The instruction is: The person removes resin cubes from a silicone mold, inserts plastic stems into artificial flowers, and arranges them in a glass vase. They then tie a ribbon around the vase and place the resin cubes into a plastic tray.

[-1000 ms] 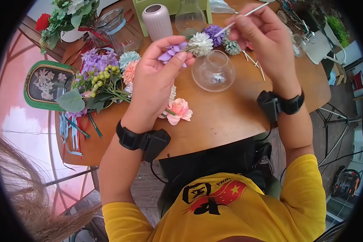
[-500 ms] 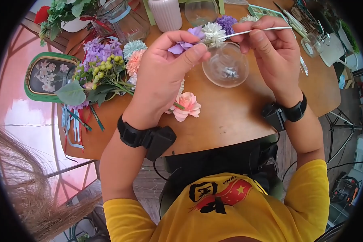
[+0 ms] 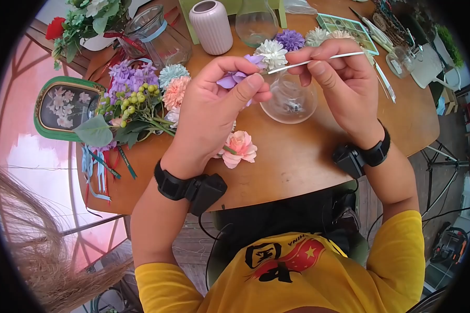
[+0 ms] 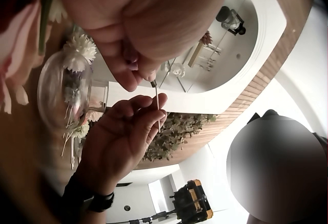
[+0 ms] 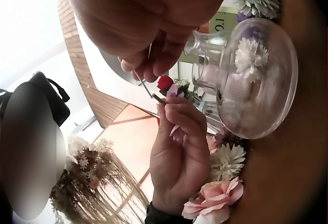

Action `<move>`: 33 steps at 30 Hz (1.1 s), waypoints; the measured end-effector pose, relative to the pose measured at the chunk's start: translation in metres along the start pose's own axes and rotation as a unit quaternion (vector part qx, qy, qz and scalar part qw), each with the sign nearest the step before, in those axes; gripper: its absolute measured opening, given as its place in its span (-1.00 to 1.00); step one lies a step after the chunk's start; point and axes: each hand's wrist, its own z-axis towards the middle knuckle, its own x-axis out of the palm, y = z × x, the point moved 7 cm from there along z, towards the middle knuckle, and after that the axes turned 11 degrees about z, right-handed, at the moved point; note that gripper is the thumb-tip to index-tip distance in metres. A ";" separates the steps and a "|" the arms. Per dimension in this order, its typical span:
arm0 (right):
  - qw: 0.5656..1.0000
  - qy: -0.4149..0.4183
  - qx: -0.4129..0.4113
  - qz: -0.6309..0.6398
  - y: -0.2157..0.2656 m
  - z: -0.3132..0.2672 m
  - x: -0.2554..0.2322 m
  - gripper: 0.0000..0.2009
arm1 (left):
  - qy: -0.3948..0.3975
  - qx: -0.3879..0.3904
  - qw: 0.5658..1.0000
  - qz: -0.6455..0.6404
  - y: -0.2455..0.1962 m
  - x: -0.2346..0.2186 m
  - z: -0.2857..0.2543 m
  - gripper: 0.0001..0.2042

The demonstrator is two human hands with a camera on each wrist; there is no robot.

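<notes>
Flower [image 3: 231, 80] — likely light, soft | our left hand [image 3: 209, 107] pinches it, right hand [image 3: 350, 91] pinches stick [image 3: 291, 67] | we'd hold its stem [image 5: 159, 99]

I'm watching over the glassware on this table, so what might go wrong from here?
The clear glass vase stands close to both hands; the right hand could knock it if lowered carelessly.
The white stick is pinched in fingertips with its tip at the short green stem, so it might slip off.
The left hand pinches the purple flower; squeezing hard may crease its petals.
</notes>
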 end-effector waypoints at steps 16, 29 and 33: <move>1.000 -0.012 0.012 0.007 0.004 -0.002 0.002 -0.84 | 0.043 -0.021 0.999 -0.018 0.000 0.007 -0.005 -0.85; 1.000 0.020 0.012 -0.016 0.006 -0.002 0.006 -0.92 | 0.014 -0.009 1.000 0.021 -0.003 0.007 -0.006 -0.86; 0.999 0.024 0.021 -0.019 0.007 -0.004 0.007 -0.92 | 0.015 0.010 0.998 0.064 -0.005 0.006 -0.007 -0.85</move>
